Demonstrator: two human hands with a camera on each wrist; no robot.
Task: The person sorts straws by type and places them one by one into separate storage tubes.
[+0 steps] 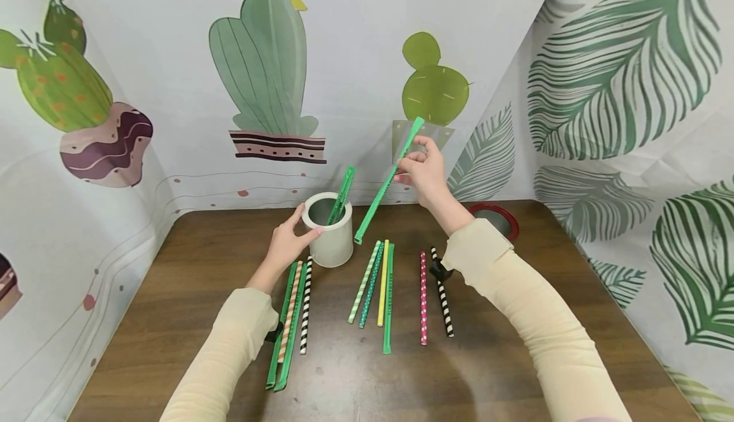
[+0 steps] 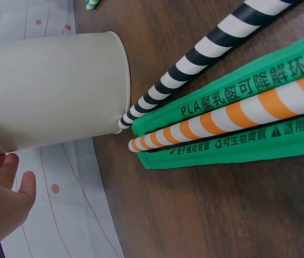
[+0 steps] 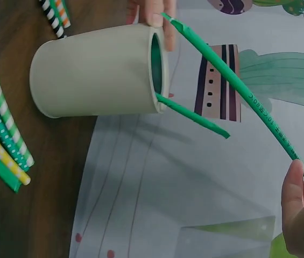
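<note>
My right hand (image 1: 425,170) pinches a green paper-wrapped straw (image 1: 378,200) near its upper part. The straw slants in the air, its lower end just right of a pale cylindrical canister (image 1: 332,248). With thumb and fingers, my left hand (image 1: 287,240) holds that canister at its left side and rim. Green wrapped straws (image 1: 342,196) lean inside it and stick out above the rim; how many is hard to tell. In the right wrist view, the held straw (image 3: 248,99) runs from my fingertips across toward the canister's mouth.
Left on the table lie an orange-striped straw (image 1: 290,310), green wrapped ones and a black-striped straw (image 1: 306,307). Several straws, including a yellow one (image 1: 383,285), lie mid-table. A pink dotted straw (image 1: 423,298) and another black-striped straw (image 1: 444,307) lie right, near a red-rimmed round object (image 1: 507,221).
</note>
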